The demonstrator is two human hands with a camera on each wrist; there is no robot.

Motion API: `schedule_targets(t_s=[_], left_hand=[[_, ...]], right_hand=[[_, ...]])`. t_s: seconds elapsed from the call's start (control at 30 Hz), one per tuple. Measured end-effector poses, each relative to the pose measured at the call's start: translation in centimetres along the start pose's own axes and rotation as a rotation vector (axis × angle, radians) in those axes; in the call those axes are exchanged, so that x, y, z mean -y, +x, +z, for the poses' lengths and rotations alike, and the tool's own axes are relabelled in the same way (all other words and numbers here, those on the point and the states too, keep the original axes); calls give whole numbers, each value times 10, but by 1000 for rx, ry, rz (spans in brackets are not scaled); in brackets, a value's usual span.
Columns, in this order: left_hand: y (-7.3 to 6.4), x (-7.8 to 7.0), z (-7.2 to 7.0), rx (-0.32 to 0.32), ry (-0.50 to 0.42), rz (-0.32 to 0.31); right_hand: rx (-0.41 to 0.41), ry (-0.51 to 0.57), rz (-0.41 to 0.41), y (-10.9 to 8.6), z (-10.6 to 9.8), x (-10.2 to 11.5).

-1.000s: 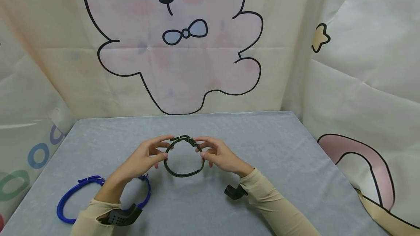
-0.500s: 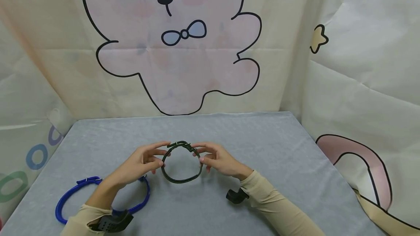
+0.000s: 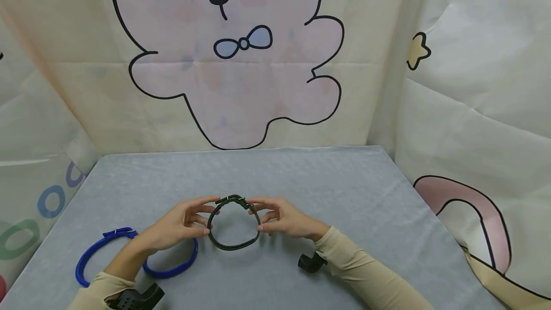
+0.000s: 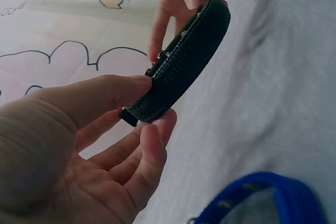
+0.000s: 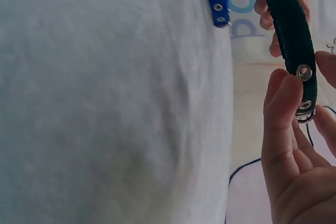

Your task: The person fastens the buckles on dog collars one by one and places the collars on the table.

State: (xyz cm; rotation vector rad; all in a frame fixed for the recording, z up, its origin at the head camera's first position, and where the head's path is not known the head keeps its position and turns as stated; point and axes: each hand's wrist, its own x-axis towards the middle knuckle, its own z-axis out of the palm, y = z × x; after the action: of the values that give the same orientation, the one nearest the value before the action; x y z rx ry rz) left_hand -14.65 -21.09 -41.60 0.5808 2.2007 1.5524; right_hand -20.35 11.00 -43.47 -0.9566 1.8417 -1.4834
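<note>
A dark green collar (image 3: 232, 248), buckled into a loop, is held up over the table between both hands. My left hand (image 3: 178, 224) pinches its left side with thumb and fingers. On the opposite side my right hand (image 3: 286, 221) grips it, fingertips near the buckle at the top. The left wrist view shows the woven outer face of the green collar (image 4: 184, 66) with the left thumb on its edge. Metal-rimmed holes (image 5: 304, 72) and part of the buckle (image 5: 304, 116) appear by the right fingers in the right wrist view.
A blue collar (image 3: 88, 257) with a buckle and metal-rimmed holes lies on the grey cloth-covered table (image 3: 344, 176), partly hidden under the left forearm. Printed fabric (image 3: 275, 99) hangs behind and along both sides. A black wrist camera (image 3: 312, 263) sits at the right cuff.
Both hands have moved nearer to me and slightly left, with the green collar still held between them. The blue collar stays on the table.
</note>
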Motion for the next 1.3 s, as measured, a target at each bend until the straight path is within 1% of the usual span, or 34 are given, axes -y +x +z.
schedule_targets(t_s=[0.4, 0.6, 0.87, 1.1, 1.3], left_hand=[[-8, 13, 1, 30, -2, -21], [-11, 19, 2, 44, 35, -22], [-15, 18, 4, 55, 87, -34], [-14, 17, 9, 51, 149, -15], [-13, 15, 16, 28, 186, -52]], right_hand=[[27, 4, 27, 4, 16, -9], [44, 27, 65, 5, 24, -10], [48, 33, 105, 4, 33, -12], [42, 29, 139, 2, 34, -12], [34, -23, 150, 2, 35, -12]])
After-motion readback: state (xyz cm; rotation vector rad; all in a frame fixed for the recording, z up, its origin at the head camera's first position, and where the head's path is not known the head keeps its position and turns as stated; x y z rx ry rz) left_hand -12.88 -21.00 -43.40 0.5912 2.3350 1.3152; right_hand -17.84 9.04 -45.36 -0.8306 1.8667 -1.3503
